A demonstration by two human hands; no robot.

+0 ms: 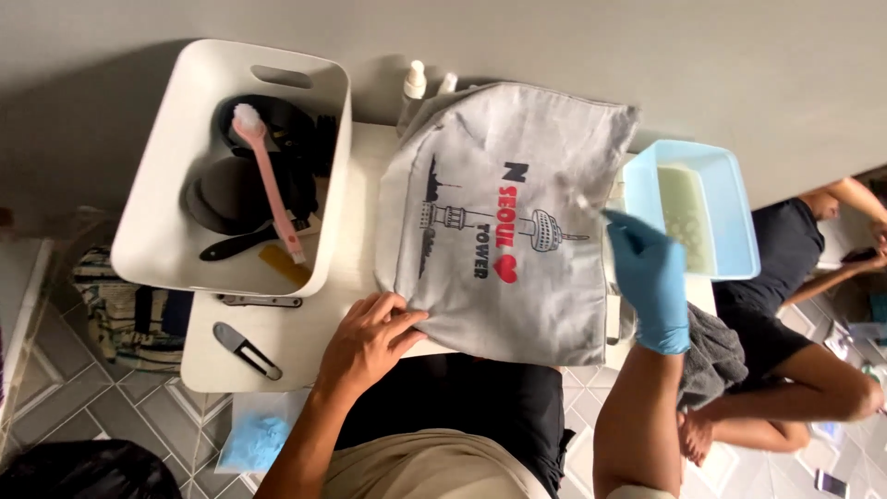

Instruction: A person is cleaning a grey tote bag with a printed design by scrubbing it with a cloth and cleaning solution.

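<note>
A grey cloth bag (504,222) with a black and red tower print lies spread on a small white table (277,342). My bare left hand (370,337) presses down on the bag's near left corner, fingers curled over its edge. My right hand (651,277), in a blue glove, is at the bag's right edge. Its fingertips pinch a small pale stick-like tool (587,201) against the cloth; the tool is blurred. A light blue tub (730,185) of cloudy liquid stands just right of the gloved hand.
A white bin (162,176) at the left holds a pink-handled brush (268,180) and dark utensils. A black clip (245,349) and a metal tool (259,300) lie on the table. Two spray bottles (414,83) stand behind the bag. Another person (795,305) sits at the right.
</note>
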